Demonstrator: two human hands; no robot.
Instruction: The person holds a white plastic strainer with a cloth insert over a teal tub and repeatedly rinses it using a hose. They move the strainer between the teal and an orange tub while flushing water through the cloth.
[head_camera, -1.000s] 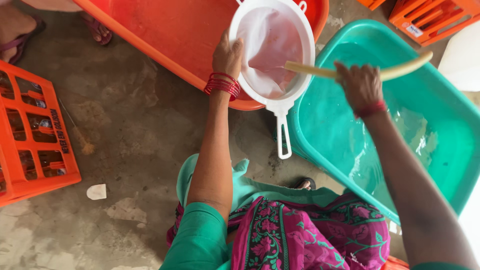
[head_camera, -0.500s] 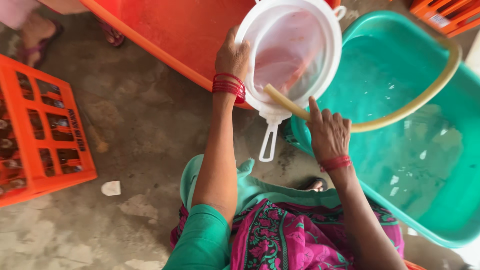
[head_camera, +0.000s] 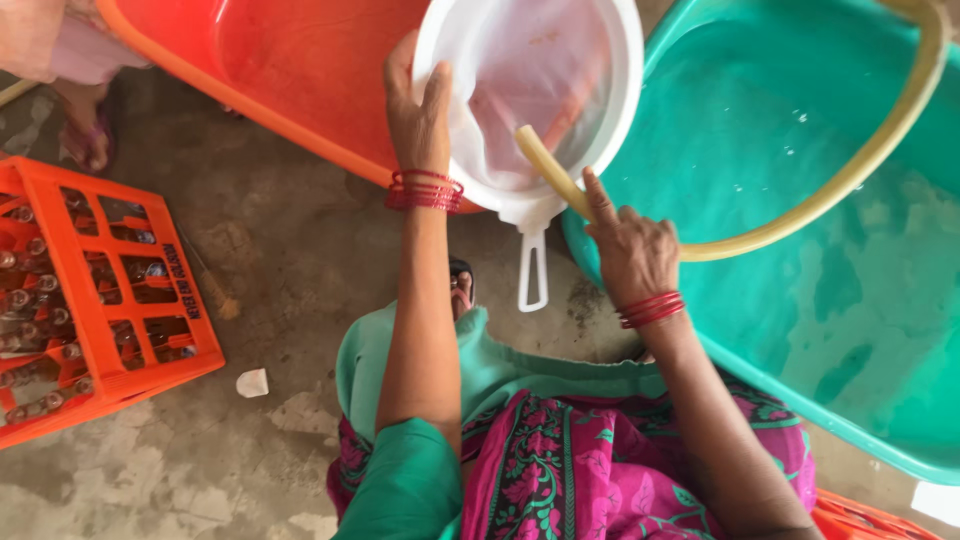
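Strainer (head_camera: 540, 95), white with a cloth lining, now sits lower and closer than half a second ago, its rim over the near edge of the orange tub (head_camera: 300, 70) and its handle hanging down toward the concrete floor (head_camera: 290, 260). Hose (head_camera: 800, 205), yellowish, has swung: its open end now lies inside the strainer bowl where before it crossed under the rim, and its loop arcs over the teal tub (head_camera: 800, 330) of water.

Left hand (head_camera: 420, 115) wraps the strainer's left rim, thumb inside, fingers pressed together on the outside. Right hand (head_camera: 630, 250) has come up beside the handle; it pinches the hose just below the rim, index finger laid straight along it.

Room is tight: the two tubs nearly touch under the strainer, and the teal tub's edge runs just right of the right wrist. Orange bottle crate (head_camera: 95, 300) stands well apart at left, with bare floor between it and the person's knees.
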